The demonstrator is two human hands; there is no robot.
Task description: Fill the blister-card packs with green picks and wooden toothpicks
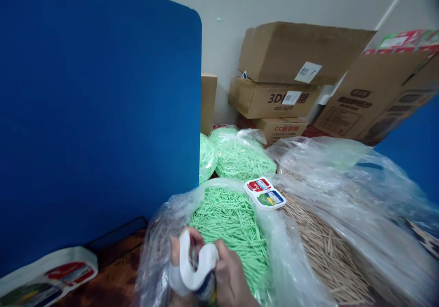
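A stack of white-edged printed cards (188,270) is bent into a U shape between my two hands at the bottom centre. My left hand (174,254) is closed round its left side, with part of the palm cut off below. On the other side my right hand (231,275) grips the stack with its fingers curled. Just beyond is an open clear bag (156,234) of thin light-green sticks (229,224). One flat card (264,192) with red, blue and green print lies on that bag's far right rim.
A thicker stack of similar cards (73,270) lies at lower left. A blue panel (103,105) stands at left. Brown sticks (322,243) fill another plastic bag at right. Tied green bags (240,158) and cardboard boxes (274,99) are behind.
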